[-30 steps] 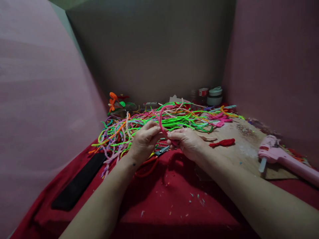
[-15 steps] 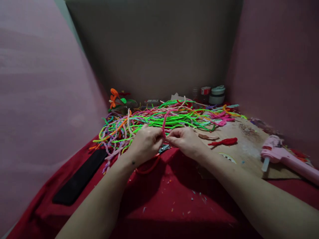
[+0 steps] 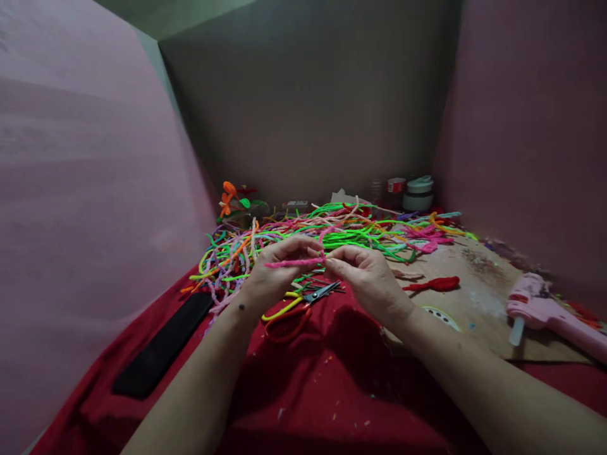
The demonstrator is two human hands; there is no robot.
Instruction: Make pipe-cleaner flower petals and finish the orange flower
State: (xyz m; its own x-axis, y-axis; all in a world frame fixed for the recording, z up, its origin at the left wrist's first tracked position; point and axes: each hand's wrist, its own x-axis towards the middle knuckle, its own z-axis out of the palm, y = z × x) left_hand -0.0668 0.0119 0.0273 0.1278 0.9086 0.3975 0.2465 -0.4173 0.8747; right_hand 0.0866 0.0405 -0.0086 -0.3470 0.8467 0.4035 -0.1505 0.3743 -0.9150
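Observation:
A bent pink pipe cleaner (image 3: 294, 263) is held between my two hands above the red cloth. My left hand (image 3: 279, 262) has its fingers curled round it, with one straight length lying across the palm side. The fingertips of my right hand (image 3: 364, 272) pinch it near the bend, from which another length curves upward. Below my hands lie scissors (image 3: 290, 311) with a yellow and a red handle, blades pointing right. Behind is a heap of coloured pipe cleaners (image 3: 351, 239), mostly green, pink and purple.
On the right a cardboard sheet (image 3: 478, 284) carries a pink glue gun (image 3: 535, 306) and a red twisted piece (image 3: 439, 284). A long black object (image 3: 161, 347) lies at left. Orange flowers (image 3: 228, 196) and a lidded container (image 3: 418, 193) stand at the back.
My left hand has turned and opened its grip somewhat, showing a pink length across it. The pipe cleaner is now bent. More of the scissors shows; the camera view has shifted slightly.

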